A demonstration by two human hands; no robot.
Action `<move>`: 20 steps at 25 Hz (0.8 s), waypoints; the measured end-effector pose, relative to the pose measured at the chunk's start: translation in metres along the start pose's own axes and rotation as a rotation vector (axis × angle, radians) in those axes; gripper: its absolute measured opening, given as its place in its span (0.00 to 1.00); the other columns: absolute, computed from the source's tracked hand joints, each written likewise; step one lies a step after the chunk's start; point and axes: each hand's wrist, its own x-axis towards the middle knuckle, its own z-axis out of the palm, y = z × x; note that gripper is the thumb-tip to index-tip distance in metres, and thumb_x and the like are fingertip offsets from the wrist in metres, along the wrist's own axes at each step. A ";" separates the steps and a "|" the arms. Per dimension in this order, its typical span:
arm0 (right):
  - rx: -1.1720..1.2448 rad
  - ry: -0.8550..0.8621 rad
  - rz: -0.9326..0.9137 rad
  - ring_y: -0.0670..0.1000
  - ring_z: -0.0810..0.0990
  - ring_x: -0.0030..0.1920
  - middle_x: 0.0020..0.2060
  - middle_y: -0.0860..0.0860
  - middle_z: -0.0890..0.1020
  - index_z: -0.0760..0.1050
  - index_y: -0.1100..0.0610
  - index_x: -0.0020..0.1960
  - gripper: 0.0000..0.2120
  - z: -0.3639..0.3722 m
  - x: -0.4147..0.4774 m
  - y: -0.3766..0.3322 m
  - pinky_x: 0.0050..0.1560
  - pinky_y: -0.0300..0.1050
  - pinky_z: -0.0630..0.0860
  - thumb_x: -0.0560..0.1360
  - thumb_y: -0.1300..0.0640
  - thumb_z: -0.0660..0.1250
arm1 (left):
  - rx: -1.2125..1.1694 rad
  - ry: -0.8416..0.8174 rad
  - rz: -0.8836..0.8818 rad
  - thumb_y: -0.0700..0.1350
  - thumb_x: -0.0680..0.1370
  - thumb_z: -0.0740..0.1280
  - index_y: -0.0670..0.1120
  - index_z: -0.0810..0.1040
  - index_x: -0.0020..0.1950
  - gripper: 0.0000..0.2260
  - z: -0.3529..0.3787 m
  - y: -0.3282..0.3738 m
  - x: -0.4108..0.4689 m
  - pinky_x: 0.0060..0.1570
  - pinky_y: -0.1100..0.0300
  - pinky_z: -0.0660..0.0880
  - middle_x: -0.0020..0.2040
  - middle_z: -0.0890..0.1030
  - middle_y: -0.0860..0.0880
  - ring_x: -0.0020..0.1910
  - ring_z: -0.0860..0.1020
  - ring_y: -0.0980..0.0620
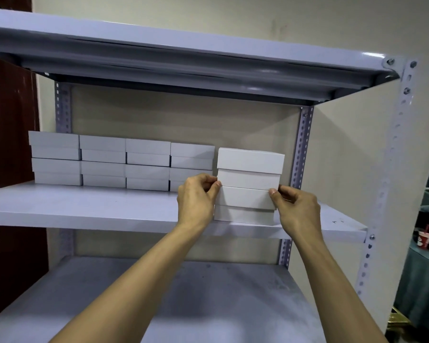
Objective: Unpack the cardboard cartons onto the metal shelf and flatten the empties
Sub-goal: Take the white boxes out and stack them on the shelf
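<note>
Setting a pair of white lidded boxes (248, 184) onto the middle board (84, 206) of the metal shelf: that is the step in hand, by my reading.

Landmark: the row of white boxes (122, 160), four stacks of two, along the back of that board.

- Held pair: just right of the row's last stack and forward of the row's line, close to the board's front lip. Base looks down on the board or nearly so; cannot tell which.
- Upper box of the pair sits a little askew over the lower one.
- Left hand (197, 199): thumb and curled fingers pinching the side of the pair nearest the row, at the seam between the two boxes.
- Right hand (296, 209): same pinch on the side away from the row. Both hands are gripping; neither is free.
- Rear upright (302, 144): beyond the row's right end, just past the pair.
- Lower board (208, 293): beneath the row, grey and scuffed.
- No cardboard carton in view, so the count left to unpack and flatten is unknown.

Next move, as I judge it: slide the pair back until its front face lines up with the row, snug against the last stack, square the upper box, then let go. There is little room beside the upright for the right hand's fingers.
</note>
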 end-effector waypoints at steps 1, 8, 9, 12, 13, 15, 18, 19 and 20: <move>0.002 -0.007 0.001 0.41 0.79 0.45 0.47 0.44 0.83 0.82 0.58 0.62 0.14 0.000 0.003 0.002 0.54 0.35 0.72 0.78 0.53 0.72 | -0.005 -0.012 0.000 0.47 0.79 0.71 0.46 0.85 0.52 0.07 0.002 -0.002 0.003 0.50 0.50 0.82 0.43 0.86 0.53 0.44 0.84 0.53; -0.088 -0.081 -0.005 0.42 0.79 0.43 0.49 0.48 0.86 0.84 0.59 0.59 0.13 0.008 0.044 0.017 0.50 0.35 0.73 0.78 0.53 0.72 | 0.007 -0.065 -0.041 0.45 0.77 0.72 0.48 0.85 0.49 0.03 0.027 -0.013 0.032 0.49 0.50 0.82 0.40 0.86 0.54 0.43 0.84 0.53; -0.112 -0.089 -0.001 0.42 0.80 0.42 0.47 0.49 0.87 0.85 0.58 0.56 0.12 0.009 0.052 0.019 0.47 0.35 0.73 0.77 0.51 0.73 | 0.014 -0.067 -0.053 0.44 0.77 0.72 0.48 0.85 0.49 0.03 0.029 -0.014 0.037 0.49 0.50 0.82 0.41 0.86 0.53 0.44 0.84 0.53; -0.138 -0.080 0.036 0.48 0.84 0.41 0.38 0.48 0.87 0.86 0.55 0.46 0.08 0.017 0.077 0.028 0.50 0.45 0.81 0.73 0.50 0.77 | 0.064 -0.082 -0.086 0.43 0.78 0.72 0.45 0.85 0.52 0.05 0.037 -0.019 0.053 0.52 0.52 0.82 0.44 0.86 0.51 0.45 0.84 0.52; -0.146 -0.082 0.051 0.50 0.84 0.40 0.36 0.48 0.86 0.86 0.54 0.43 0.08 0.021 0.084 0.030 0.50 0.49 0.82 0.72 0.50 0.78 | 0.086 -0.086 -0.097 0.42 0.78 0.72 0.45 0.85 0.53 0.05 0.040 -0.020 0.057 0.53 0.53 0.81 0.45 0.86 0.50 0.46 0.84 0.51; -0.161 -0.093 0.074 0.53 0.84 0.37 0.33 0.49 0.85 0.85 0.55 0.40 0.08 0.028 0.097 0.031 0.46 0.50 0.84 0.71 0.51 0.79 | 0.107 -0.091 -0.120 0.41 0.78 0.71 0.44 0.85 0.53 0.06 0.045 -0.021 0.066 0.54 0.53 0.81 0.46 0.86 0.49 0.46 0.85 0.51; -0.212 -0.128 0.066 0.51 0.83 0.33 0.31 0.51 0.85 0.86 0.57 0.39 0.07 0.041 0.114 0.034 0.40 0.45 0.82 0.72 0.54 0.77 | 0.118 -0.077 -0.144 0.40 0.78 0.72 0.45 0.84 0.52 0.05 0.053 -0.029 0.080 0.52 0.51 0.82 0.45 0.86 0.48 0.45 0.85 0.49; -0.244 -0.147 0.056 0.51 0.82 0.32 0.31 0.51 0.85 0.86 0.58 0.39 0.06 0.045 0.121 0.035 0.37 0.42 0.80 0.73 0.56 0.77 | 0.119 -0.070 -0.158 0.41 0.77 0.72 0.45 0.84 0.52 0.04 0.055 -0.032 0.084 0.51 0.51 0.82 0.45 0.86 0.48 0.45 0.85 0.48; -0.273 -0.170 0.053 0.50 0.82 0.32 0.31 0.52 0.85 0.86 0.58 0.38 0.07 0.049 0.127 0.036 0.34 0.39 0.78 0.73 0.57 0.76 | 0.117 -0.060 -0.175 0.41 0.77 0.72 0.45 0.84 0.50 0.03 0.057 -0.035 0.088 0.49 0.50 0.83 0.44 0.85 0.48 0.43 0.85 0.48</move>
